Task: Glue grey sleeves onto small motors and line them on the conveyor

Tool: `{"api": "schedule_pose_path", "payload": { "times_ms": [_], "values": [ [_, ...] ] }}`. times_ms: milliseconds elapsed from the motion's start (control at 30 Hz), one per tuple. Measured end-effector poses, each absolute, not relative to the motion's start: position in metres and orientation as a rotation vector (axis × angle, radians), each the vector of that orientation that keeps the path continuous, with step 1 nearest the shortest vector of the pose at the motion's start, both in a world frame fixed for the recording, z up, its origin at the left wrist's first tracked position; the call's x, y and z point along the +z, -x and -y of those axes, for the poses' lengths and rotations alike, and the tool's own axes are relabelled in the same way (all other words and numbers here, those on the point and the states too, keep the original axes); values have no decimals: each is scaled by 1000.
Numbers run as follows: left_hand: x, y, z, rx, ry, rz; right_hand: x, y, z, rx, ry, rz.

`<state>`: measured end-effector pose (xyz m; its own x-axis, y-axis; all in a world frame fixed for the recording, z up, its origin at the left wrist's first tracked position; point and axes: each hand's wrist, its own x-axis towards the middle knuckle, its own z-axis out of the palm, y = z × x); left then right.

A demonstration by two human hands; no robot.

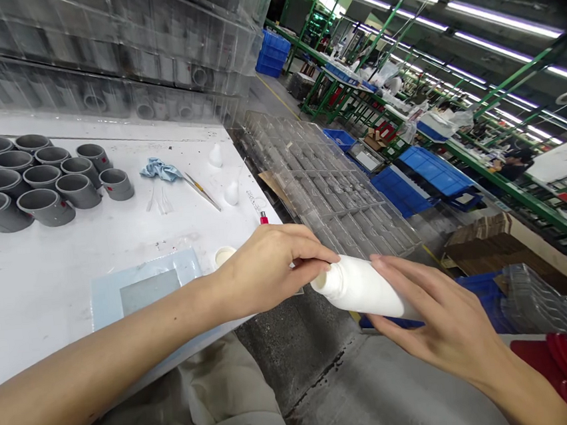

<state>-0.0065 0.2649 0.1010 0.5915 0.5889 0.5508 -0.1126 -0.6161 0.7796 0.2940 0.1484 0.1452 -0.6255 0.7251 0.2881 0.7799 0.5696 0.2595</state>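
Observation:
A white plastic bottle (363,286), uncapped and tilted with its mouth toward the left, is held off the table's edge. My right hand (441,314) is wrapped round its body near the base. The fingers of my left hand (274,265) are pinched at the bottle's neck, by the open mouth; whether they also hold anything small is hidden. Behind my left wrist, a small round cup (224,255) with pale contents is partly covered. A red-capped item (263,218) stands close to that hand.
Grey tubular cups (45,207) fill the table's left. Nearby are a crumpled blue cloth (160,169), tweezers (202,191), two white nozzle-like pieces (231,193) and a light blue mat (105,293). Clear trays (331,188) are stacked beyond the table; cardboard (508,251) lies right.

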Motion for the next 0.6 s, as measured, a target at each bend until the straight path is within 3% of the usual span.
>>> {"api": "schedule_pose_path", "payload": {
  "times_ms": [600],
  "values": [
    [103,5,-265,1069,-1992,-354,146,-295,-147,-559,1279,2656]
  ]
}}
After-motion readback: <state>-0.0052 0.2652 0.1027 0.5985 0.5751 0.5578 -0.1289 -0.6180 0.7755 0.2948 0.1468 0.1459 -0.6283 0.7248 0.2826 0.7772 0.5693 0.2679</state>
